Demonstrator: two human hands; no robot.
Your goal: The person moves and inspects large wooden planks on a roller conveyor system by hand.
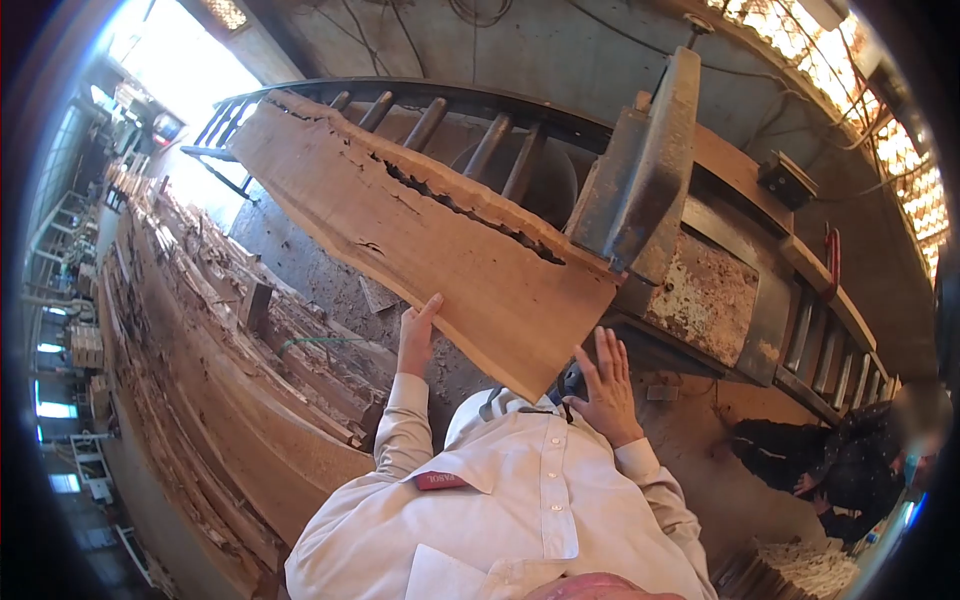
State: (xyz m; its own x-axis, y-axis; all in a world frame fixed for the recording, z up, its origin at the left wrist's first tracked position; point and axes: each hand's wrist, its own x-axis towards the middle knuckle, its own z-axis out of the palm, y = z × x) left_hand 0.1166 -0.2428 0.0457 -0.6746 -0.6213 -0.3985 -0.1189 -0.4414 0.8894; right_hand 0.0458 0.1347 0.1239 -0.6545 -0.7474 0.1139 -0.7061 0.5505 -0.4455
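Observation:
A long, wide wooden slab [450, 265] with wavy edges and a dark, ragged crack lies slanting across a roller conveyor. My left hand [416, 335] grips its near edge, thumb on top and the other fingers hidden underneath. My right hand [608, 388] is open beside the slab's near end corner, fingers stretched and spread, holding nothing. Close to the far corner of that end stands the metal upright [645, 165] of a machine. The machine's table [705, 300], covered in sawdust, extends to the right.
Bare metal rollers [488, 145] show behind the slab. Stacked rough-edged boards [215, 330] fill the left side. A person in dark clothes [830, 460] is low at the right, near a pile of thin wood strips [800, 570]. A red clamp [832, 262] sits on the far conveyor rail.

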